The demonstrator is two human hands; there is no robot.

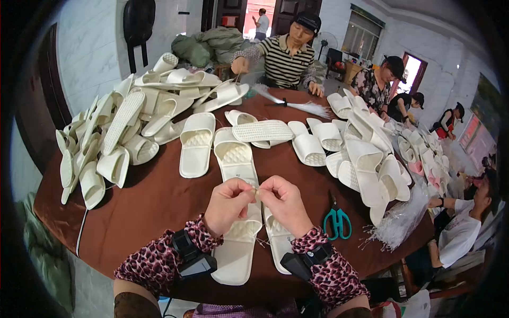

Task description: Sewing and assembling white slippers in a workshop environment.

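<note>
My left hand [228,205] and my right hand [284,204] meet at the fingertips, both closed in a pinch. What sits between the fingers is too small to make out. Under my hands lie two cream slippers, one left slipper [233,259] and one right slipper [278,241], with thin strands showing between them. Just beyond, a cream slipper [235,153] with a quilted insole points away from me. Teal-handled scissors [338,220] rest on the brown cloth to the right of my right hand.
Slippers heap up at the left [124,119] and right [366,159] of the brown-covered table [143,212]. Bundles of clear strands lie at the right edge [400,217] and far side [291,104]. A person in a striped shirt [289,61] works opposite; several others sit at right.
</note>
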